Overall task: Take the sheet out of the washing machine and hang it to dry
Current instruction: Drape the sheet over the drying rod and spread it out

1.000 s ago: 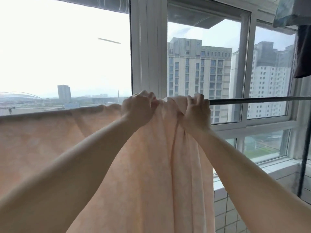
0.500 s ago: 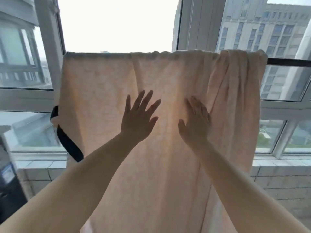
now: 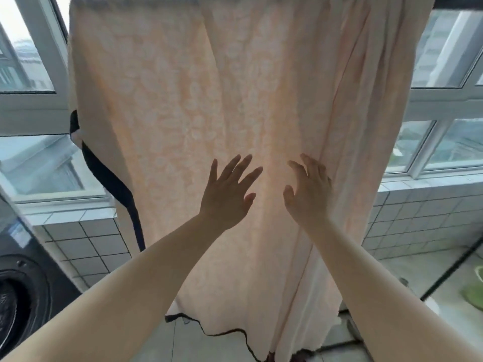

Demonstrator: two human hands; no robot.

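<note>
A pale peach sheet (image 3: pixel 209 87) with a faint flower pattern and a dark trim hangs from a dark rail (image 3: pixel 457 2) along the top of the view, reaching almost to the floor. Its right part is bunched into vertical folds. My left hand (image 3: pixel 226 194) is spread flat in front of the sheet's middle, fingers apart. My right hand (image 3: pixel 309 192) is beside it, fingers loosely curved against the folds, holding nothing. The washing machine (image 3: pixel 18 291) with its round door shows at the lower left.
Windows (image 3: pixel 449 142) with white frames run behind the sheet above a tiled low wall (image 3: pixel 86 244). A dark pole (image 3: pixel 460 267) slants at the lower right, with a green item (image 3: pixel 474 293) on the floor near it.
Both hands let go of the sheet's top at the rail and slid down its front with fingers spread. My view tilted downward, so the rail sits at the top edge.
</note>
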